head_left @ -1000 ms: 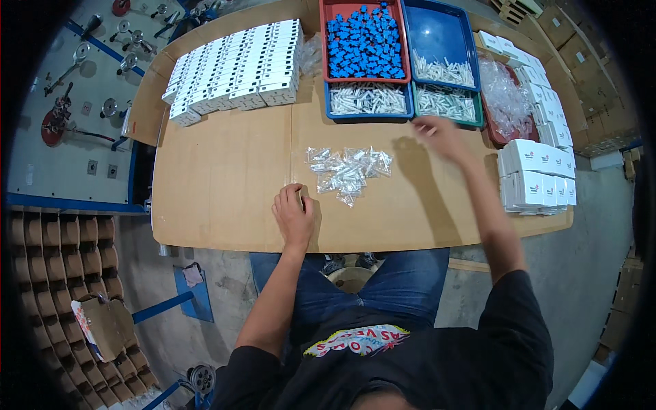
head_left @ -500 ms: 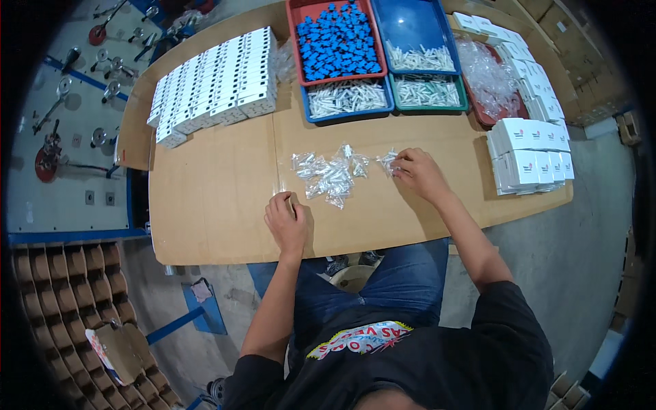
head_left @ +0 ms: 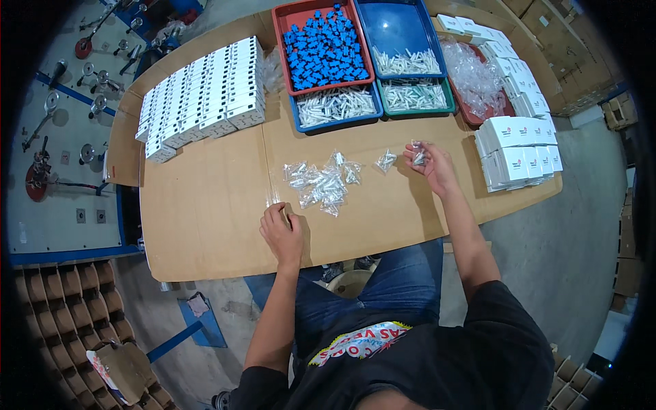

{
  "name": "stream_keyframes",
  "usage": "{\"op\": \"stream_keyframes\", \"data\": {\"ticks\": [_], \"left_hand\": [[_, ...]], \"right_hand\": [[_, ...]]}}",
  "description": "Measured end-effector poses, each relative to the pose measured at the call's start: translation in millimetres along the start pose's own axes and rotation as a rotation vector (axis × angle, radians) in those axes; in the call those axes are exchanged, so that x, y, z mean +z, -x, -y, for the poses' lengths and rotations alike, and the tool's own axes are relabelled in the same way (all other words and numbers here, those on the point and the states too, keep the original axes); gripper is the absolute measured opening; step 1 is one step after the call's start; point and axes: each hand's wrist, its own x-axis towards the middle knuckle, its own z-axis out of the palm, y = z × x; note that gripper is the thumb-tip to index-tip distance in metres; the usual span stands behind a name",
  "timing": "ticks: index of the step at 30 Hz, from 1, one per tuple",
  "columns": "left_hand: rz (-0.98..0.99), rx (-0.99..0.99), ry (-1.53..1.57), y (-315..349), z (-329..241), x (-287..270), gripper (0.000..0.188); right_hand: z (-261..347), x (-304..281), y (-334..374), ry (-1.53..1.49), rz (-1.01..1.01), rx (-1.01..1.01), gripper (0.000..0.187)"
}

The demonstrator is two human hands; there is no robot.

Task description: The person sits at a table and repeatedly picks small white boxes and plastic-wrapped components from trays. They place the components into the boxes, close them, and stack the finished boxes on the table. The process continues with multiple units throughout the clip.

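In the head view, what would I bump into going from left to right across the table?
Block of white boxes, pile of clear packets, lone clear packet, right hand with a held packet, front stack of white boxes.

This is looking like a packing workshop: trays (head_left: 396,31) of small parts (head_left: 324,51) and white boxes (head_left: 205,96) are lining a table (head_left: 205,212), and cardboard cartons (head_left: 570,55) are standing nearby.

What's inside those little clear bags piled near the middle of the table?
Small, pale pieces show through the clear bags. The bags overlap, so the contents of the lower ones are partly covered, and how many pieces each holds cannot be told.
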Motion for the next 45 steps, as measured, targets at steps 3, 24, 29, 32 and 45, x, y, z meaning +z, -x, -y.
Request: {"op": "stream_keyframes", "data": {"ticks": [3,24,29,32,45], "left_hand": [[0.007,-0.013,0.008,0.5,-0.1,-2.0,0.031],[-0.034,0.024,-0.014,-1.4,0.7,-5.3,0.03],[-0.024,0.009,-0.045,-0.2,2.8,-6.3,0.033],[-0.024,0.014,-0.041,-0.6,0.7,-6.5,0.032],[-0.01,0.011,-0.028,-1.8,-0.8,1.0,0.033]], "right_hand": [[13.6,3.8,-5.7,0.096,0.001,-0.002,0.032],[182.9,102.2,-249.8,0.867,-0.021,0.184,0.026],[195.4,117.8,-269.1,1.053,-0.016,0.097,0.013],[200.7,105.8,-282.5,1.132,0.01,-0.052,0.013],[219.3,60.5,-305.1,1.708,-0.071,-0.602,0.023]]}}
